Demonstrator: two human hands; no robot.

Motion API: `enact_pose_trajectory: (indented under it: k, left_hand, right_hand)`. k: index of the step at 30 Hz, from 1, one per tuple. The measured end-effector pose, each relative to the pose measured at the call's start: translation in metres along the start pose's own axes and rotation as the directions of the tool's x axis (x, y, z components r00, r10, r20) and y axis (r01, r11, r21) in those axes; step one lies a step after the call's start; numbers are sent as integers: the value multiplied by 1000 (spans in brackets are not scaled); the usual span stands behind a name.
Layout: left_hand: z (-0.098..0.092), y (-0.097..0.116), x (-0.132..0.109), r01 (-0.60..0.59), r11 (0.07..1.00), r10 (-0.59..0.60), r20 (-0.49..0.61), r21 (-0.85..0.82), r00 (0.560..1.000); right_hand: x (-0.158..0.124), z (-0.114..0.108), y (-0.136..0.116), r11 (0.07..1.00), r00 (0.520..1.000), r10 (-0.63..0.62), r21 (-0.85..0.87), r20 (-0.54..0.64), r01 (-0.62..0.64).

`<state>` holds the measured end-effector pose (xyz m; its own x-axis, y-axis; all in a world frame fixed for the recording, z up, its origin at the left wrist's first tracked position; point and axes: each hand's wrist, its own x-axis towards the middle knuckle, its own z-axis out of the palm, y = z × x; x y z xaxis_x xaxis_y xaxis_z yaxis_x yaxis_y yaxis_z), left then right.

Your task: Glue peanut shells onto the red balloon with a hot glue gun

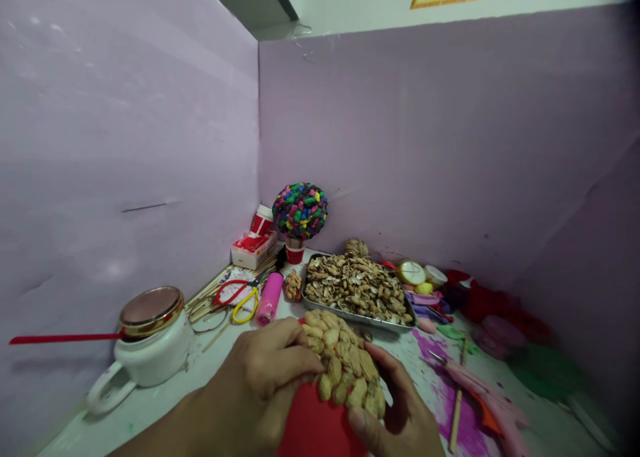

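The left hand lay back upward against the near left side of a red piece, its fingers curled and its thumb bent in close beside the peanut shells fixed there; whether it pinched a loose shell could not be told. The right hand was curved about the opposite side, thumb near and low, fingers farther up, steadying the piece between them. Both forearms came in from the lower edge, slanting inward.

The red piece was low in the middle, over the near part of the bench. Its shell-covered end pointed away from the person, toward the back wall, and its bare, smooth end toward the person; with that near end cut off by the view, its long axis was unclear.

Beyond the hands stood a metal tray heaped with shells, a pink tube and scissors to its left. Behind, a many-coloured ball sat on a red cup. A white mug stood at far left.
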<state>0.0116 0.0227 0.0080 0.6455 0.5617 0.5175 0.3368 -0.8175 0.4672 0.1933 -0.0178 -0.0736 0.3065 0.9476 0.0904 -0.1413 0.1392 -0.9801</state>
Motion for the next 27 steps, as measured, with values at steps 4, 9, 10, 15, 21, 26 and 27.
enact_pose_trajectory:
  k: [4, 9, 10, 15, 21, 26, 27]
  left_hand:
    - [0, -3, 0, 27, 999, -27, 14, -26, 1000]
    - [-2, -2, 1, 30, 999, -29, 44, -13, 999]
    - [-2, -2, 2, 29, 1000, -29, 48, -8, 998]
    - [-8, 1, 4, 12, 1000, -13, 77, 17, 997]
    - [-7, 3, 0, -31, 993, 35, -30, 110, 999]
    - [5, 2, -6, 32, 975, -2, -136, 219, 991]
    - [7, 3, -6, 43, 971, -7, -150, 237, 989]
  right_hand:
    - [0, 0, 2, 1000, 1000, 3, 15, -2, -3]
    - [0, -1, 4, 999, 1000, -25, -24, -16, 24]
    - [1, -1, 4, 999, 999, -30, -31, -16, 30]
    - [1, -1, 4, 1000, 1000, -4, -14, -5, 4]
    - [2, 0, 0, 999, 998, 11, -33, -66, -13]
    - [1, 1, 4, 998, 994, -25, -68, -105, 18]
    - [0, 1, 5, 997, 994, -40, -77, -106, 32]
